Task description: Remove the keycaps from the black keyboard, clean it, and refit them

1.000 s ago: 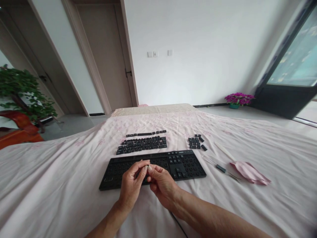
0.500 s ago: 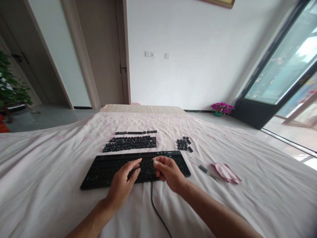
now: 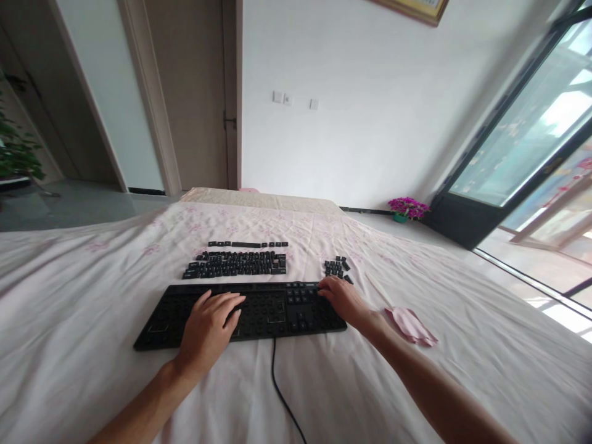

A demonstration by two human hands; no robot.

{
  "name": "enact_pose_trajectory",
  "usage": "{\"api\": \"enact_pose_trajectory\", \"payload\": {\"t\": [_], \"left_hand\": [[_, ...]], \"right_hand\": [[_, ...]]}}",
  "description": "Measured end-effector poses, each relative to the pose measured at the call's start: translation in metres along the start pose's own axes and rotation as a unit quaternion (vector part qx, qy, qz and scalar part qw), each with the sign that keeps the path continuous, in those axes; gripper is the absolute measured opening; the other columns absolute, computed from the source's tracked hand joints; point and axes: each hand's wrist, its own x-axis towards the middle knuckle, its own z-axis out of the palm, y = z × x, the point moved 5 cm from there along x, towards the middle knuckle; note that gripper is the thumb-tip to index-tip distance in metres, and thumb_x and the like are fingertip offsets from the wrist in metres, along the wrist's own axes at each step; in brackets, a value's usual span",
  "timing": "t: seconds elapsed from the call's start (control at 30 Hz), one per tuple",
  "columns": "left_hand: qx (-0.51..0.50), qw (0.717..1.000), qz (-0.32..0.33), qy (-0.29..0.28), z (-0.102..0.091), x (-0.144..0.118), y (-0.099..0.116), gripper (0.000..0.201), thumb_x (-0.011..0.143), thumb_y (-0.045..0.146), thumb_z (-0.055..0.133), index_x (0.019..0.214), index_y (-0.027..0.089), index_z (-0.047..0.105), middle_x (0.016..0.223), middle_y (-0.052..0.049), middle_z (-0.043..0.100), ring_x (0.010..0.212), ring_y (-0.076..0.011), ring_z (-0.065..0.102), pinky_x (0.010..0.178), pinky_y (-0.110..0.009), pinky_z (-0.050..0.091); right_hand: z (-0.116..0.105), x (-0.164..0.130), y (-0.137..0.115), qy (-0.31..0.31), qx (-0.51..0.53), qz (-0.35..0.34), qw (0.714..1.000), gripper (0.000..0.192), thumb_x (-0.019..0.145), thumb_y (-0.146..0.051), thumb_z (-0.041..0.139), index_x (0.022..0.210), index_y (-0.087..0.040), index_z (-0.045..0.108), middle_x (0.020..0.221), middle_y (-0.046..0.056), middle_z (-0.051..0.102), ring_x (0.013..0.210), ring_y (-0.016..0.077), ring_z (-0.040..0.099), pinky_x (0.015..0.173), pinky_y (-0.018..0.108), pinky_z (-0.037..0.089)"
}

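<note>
A black keyboard base (image 3: 268, 311) with most keycaps off lies on a pale pink floral sheet (image 3: 92, 296). My left hand (image 3: 210, 324) rests flat on its middle-left, fingers spread, holding nothing. My right hand (image 3: 345, 299) lies over the keyboard's far right end, fingers pointing at a small cluster of loose keycaps (image 3: 335, 267); whether it pinches anything is hidden. Rows of removed keycaps (image 3: 235, 264) sit laid out beyond the keyboard.
A folded pink cloth (image 3: 411, 325) lies right of the keyboard. The keyboard's black cable (image 3: 280, 388) runs toward me. Beyond the bed stand a door (image 3: 194, 92), a white wall, a purple flower pot (image 3: 407, 208) and a glass door (image 3: 522, 142).
My hands have separated from the keyboard's middle. The left one settled flat on the keyboard; the right one moved right to the keyboard's end near the small keycap cluster. The view swung left.
</note>
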Motion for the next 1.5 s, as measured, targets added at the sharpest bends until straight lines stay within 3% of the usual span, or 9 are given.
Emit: {"api": "enact_pose_trajectory", "payload": {"t": [0.33, 0.67, 1.0, 1.17, 1.3, 1.5], "left_hand": [[0.004, 1.0, 0.011, 0.005, 0.003, -0.001, -0.003, 0.025, 0.087, 0.022, 0.053, 0.108, 0.027, 0.067, 0.112, -0.004, 0.07, 0.104, -0.022, 0.064, 0.102, -0.046, 0.041], [0.001, 1.0, 0.013, 0.005, 0.003, 0.0, -0.002, 0.024, 0.088, 0.02, 0.053, 0.106, 0.025, 0.067, 0.111, -0.004, 0.07, 0.102, -0.0214, 0.063, 0.1, -0.044, 0.042], [-0.005, 1.0, 0.023, 0.01, 0.004, -0.003, 0.0, 0.025, 0.088, 0.021, 0.052, 0.107, 0.025, 0.068, 0.111, -0.005, 0.068, 0.1, -0.0215, 0.062, 0.096, -0.041, 0.047], [-0.002, 1.0, 0.024, 0.008, 0.006, -0.004, 0.0, 0.026, 0.088, 0.022, 0.051, 0.108, 0.024, 0.067, 0.111, -0.006, 0.068, 0.101, -0.0219, 0.062, 0.096, -0.041, 0.047], [-0.001, 1.0, 0.026, 0.013, 0.005, -0.003, 0.001, 0.026, 0.088, 0.022, 0.052, 0.108, 0.024, 0.067, 0.11, -0.006, 0.067, 0.1, -0.0222, 0.062, 0.095, -0.042, 0.047], [0.003, 0.999, 0.028, 0.019, 0.005, -0.004, 0.001, 0.024, 0.089, 0.022, 0.052, 0.106, 0.023, 0.068, 0.11, -0.006, 0.067, 0.101, -0.0223, 0.062, 0.097, -0.042, 0.046]], "right_hand": [[0.0, -0.001, -0.013, -0.045, -0.129, -0.034, 0.99, 0.021, 0.094, -0.028, 0.049, 0.104, -0.022, 0.066, 0.102, 0.005, 0.065, 0.078, 0.0158, 0.063, 0.061, 0.027, 0.032], [0.002, 0.001, -0.017, -0.046, -0.152, -0.091, 0.983, 0.024, 0.096, -0.028, 0.046, 0.089, -0.021, 0.068, 0.091, 0.004, 0.064, 0.074, 0.0134, 0.059, 0.057, 0.026, 0.025], [0.005, -0.01, -0.02, -0.024, -0.174, -0.078, 0.981, 0.029, 0.098, -0.03, 0.04, 0.093, -0.021, 0.067, 0.092, 0.004, 0.063, 0.081, 0.0152, 0.059, 0.06, 0.027, 0.028], [0.011, -0.015, -0.024, -0.034, -0.216, -0.093, 0.971, 0.023, 0.094, -0.019, 0.044, 0.105, -0.021, 0.064, 0.097, 0.007, 0.063, 0.089, 0.0192, 0.058, 0.066, 0.028, 0.033], [0.013, -0.019, -0.028, -0.031, -0.236, -0.1, 0.966, 0.035, 0.088, -0.011, 0.047, 0.12, -0.019, 0.057, 0.105, 0.009, 0.062, 0.094, 0.0224, 0.056, 0.074, 0.031, 0.036], [0.012, -0.028, -0.036, -0.03, -0.24, -0.094, 0.966, 0.04, 0.083, -0.007, 0.047, 0.121, -0.017, 0.058, 0.107, 0.012, 0.061, 0.098, 0.0243, 0.051, 0.081, 0.034, 0.035]]}}
